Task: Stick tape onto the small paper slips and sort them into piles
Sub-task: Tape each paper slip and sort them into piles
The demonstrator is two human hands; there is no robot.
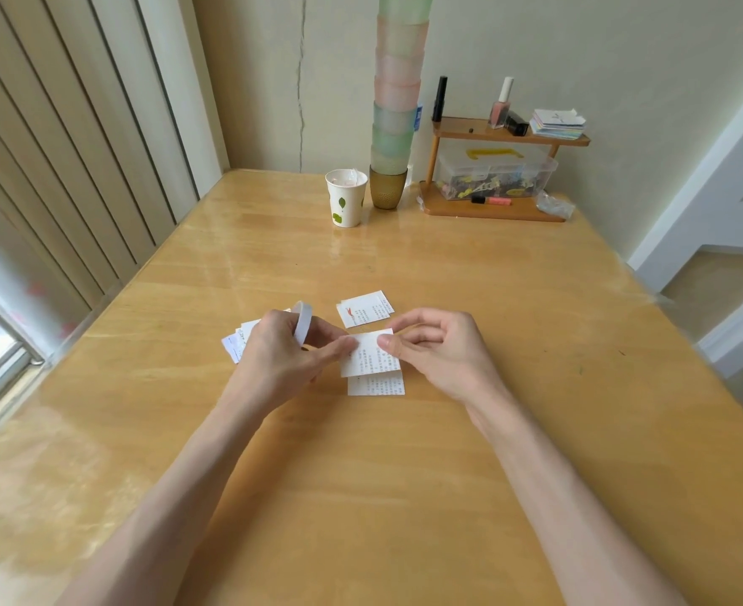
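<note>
Your left hand (286, 349) is curled round the tape roll (304, 320). The roll stands on edge in the grip, its upper rim showing above the knuckles. One finger reaches right and touches the left edge of the slip (371, 352). Your right hand (433, 347) pinches the slip's upper right part between thumb and forefinger, the other fingers loosely curled. The slip is lifted and tilted, overlapping the top edge of a lower slip (376, 384) that lies flat on the worktop (404, 496).

Edges and room:
- The far pile (365, 312) lies just beyond the held slip, apart from it.
- The left pile (235, 343) sits just beside your left hand.
- The left worktop edge runs along the window and blinds.
- The right edge is well apart from your right hand.
- A wide stretch of bare wood shows between the piles and the far edge, where the paper cup (347, 198), cup stack (398, 102) and wooden shelf (492, 210) stand.
- More bare wood shows right of your right hand.

Hidden or unclear:
- Your left hand covers most of the left pile and the roll's lower half.
- You cannot tell whether a strip of tape runs from the roll to the slip.
- The print on the slips is too small to read.
- The top of the cup stack is cut off by the frame.
</note>
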